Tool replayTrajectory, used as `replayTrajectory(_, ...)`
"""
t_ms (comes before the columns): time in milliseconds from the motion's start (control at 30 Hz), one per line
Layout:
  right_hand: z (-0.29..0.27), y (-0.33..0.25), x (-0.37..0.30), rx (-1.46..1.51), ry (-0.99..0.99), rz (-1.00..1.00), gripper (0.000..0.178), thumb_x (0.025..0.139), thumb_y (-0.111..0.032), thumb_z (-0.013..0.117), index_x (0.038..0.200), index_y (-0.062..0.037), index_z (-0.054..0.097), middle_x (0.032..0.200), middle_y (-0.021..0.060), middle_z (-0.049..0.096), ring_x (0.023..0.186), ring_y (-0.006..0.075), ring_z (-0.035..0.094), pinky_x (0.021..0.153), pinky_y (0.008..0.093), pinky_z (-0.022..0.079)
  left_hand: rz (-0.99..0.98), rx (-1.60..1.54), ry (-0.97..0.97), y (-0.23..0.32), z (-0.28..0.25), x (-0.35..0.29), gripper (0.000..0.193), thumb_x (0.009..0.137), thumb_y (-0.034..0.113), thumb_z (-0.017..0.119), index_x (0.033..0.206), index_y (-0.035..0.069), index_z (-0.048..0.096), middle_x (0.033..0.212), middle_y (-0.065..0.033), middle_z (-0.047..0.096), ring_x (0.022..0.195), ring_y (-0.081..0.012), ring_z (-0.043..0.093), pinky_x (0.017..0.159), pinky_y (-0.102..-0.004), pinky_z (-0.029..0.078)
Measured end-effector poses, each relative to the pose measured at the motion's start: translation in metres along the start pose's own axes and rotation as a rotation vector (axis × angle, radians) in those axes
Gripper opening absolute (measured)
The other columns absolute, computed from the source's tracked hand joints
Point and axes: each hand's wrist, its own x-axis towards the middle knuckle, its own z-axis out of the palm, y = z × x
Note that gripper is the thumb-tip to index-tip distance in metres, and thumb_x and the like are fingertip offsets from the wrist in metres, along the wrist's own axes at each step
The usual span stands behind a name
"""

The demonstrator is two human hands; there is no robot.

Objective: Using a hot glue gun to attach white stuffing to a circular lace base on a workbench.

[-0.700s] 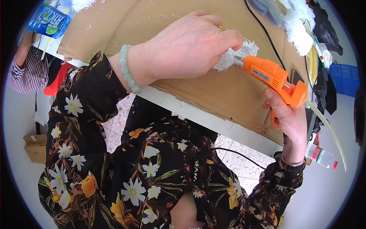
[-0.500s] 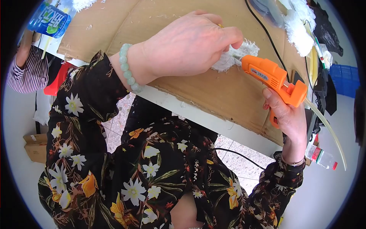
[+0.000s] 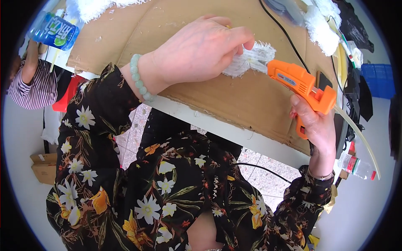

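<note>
In my right hand point(image 3: 315, 121) is an orange hot glue gun point(image 3: 295, 79), its nozzle pointing left with a long clear glue stick trailing from its back. The nozzle tip is at the right side of a frayed white fabric piece point(image 3: 251, 60); I cannot tell whether it touches. My left hand point(image 3: 197, 52), with a pale green bead bracelet point(image 3: 138, 77) at the wrist, is closed on the left part of this fabric. Its fingertips are partly hidden behind the hand.
Brown cardboard point(image 3: 201, 98) covers the table. A blue-labelled bottle point(image 3: 54, 31) lies far left, near white fluffy fabric point(image 3: 94, 8). More white fabric point(image 3: 321, 31) is piled far right beside a black cable point(image 3: 287, 35). A person in a striped shirt point(image 3: 35, 85) sits at left.
My left hand and the white fabric have shifted slightly left in view. The glue gun's nozzle now sits a little lower against the fabric's right side. Both grips are unchanged.
</note>
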Motion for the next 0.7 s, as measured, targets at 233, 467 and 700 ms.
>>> replayTrajectory(233,0.009,0.002,0.008,-0.032,-0.055,-0.026,0.029,0.082,-0.028,0.065,0.096,-0.0037,0.060,0.067,-0.0018,0.054,0.060,0.0064,0.051,0.055,0.0216,0.041,0.016,-0.017,0.024,0.000,0.001,0.001,0.016,0.077,-0.002,0.048,0.090,0.006,0.053,0.079,-0.0041,0.062,0.083,-0.0271,0.057,0.071,-0.0368,0.047)
replayTrajectory(467,0.005,-0.008,0.003,-0.083,-0.113,-0.022,0.027,0.082,-0.027,0.065,0.096,-0.0036,0.060,0.067,-0.0018,0.054,0.061,0.0064,0.051,0.055,0.0222,0.041,-0.006,0.032,0.036,0.005,-0.013,-0.009,0.016,0.077,-0.002,0.049,0.090,0.006,0.053,0.079,-0.0039,0.062,0.083,-0.0271,0.057,0.071,-0.0369,0.047)
replayTrajectory(700,-0.007,0.001,-0.001,-0.062,-0.078,0.025,0.030,0.083,-0.026,0.066,0.098,-0.0022,0.057,0.073,0.0004,0.055,0.063,0.0091,0.053,0.059,0.0239,0.043,0.041,0.006,0.089,-0.002,0.003,0.001,0.017,0.073,0.001,0.050,0.088,0.006,0.056,0.065,-0.0080,0.059,0.072,-0.0280,0.057,0.073,-0.0380,0.045)
